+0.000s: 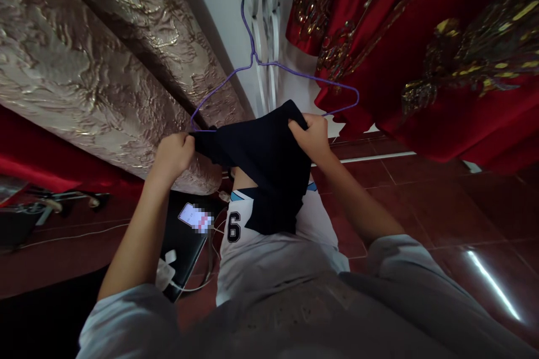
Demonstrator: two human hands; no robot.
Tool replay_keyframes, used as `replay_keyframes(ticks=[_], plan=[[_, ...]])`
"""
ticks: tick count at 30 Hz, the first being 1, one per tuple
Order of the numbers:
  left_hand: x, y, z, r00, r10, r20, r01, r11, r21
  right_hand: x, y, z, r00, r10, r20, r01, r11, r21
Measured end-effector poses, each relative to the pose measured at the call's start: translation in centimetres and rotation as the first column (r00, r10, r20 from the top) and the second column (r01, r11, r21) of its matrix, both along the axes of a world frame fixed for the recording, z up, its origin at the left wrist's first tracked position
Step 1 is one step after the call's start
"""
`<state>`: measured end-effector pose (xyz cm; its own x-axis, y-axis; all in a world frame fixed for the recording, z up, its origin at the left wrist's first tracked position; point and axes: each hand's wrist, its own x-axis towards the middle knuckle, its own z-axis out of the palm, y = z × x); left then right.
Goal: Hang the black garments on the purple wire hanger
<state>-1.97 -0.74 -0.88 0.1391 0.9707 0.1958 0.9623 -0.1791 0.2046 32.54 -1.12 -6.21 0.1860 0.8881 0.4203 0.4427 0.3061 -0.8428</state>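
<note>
We hold the dark garment point(269, 157) above the lap, in front of the purple hanger point(254, 60); the hanger's lower bar passes behind or into the cloth, and we cannot tell which. No lettering is legible on the garment. Both hands are set well apart and clamped on it: the left hand point(176, 152) closes as a fist on the left end, while the right hand point(310, 133) pinches the upper right edge, thumb toward the left. Both forearms extend forward from the grey shirt point(273, 320), converging slightly. Below the garment, the white shorts point(252, 216) bear a black-outlined numeral that reads as 6 in this view. To the left, a phone point(189, 216) lies on a black surface point(181, 247); its lit screen is partly pixelated, and we cannot read its text.
</note>
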Motion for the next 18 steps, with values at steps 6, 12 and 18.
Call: replay_keyframes(ticks=[6,12,18], plan=[[1.5,1.8,0.4,0.991,0.117,-0.063,-0.117,0.993,-0.005,0.0,0.0,-0.2,1.0,-0.003,-0.016,0.003,1.0,0.006],[1.7,2.5,-0.9,0.991,0.125,-0.045,-0.128,0.99,-0.055,0.0,0.1,-0.7,1.0,-0.017,0.016,0.016,1.0,0.002],[2.5,1.0,1.2,0.996,0.019,0.088,-0.048,0.941,0.336,0.4,0.3,-1.0,1.0,-0.018,0.007,0.018,1.0,0.005]])
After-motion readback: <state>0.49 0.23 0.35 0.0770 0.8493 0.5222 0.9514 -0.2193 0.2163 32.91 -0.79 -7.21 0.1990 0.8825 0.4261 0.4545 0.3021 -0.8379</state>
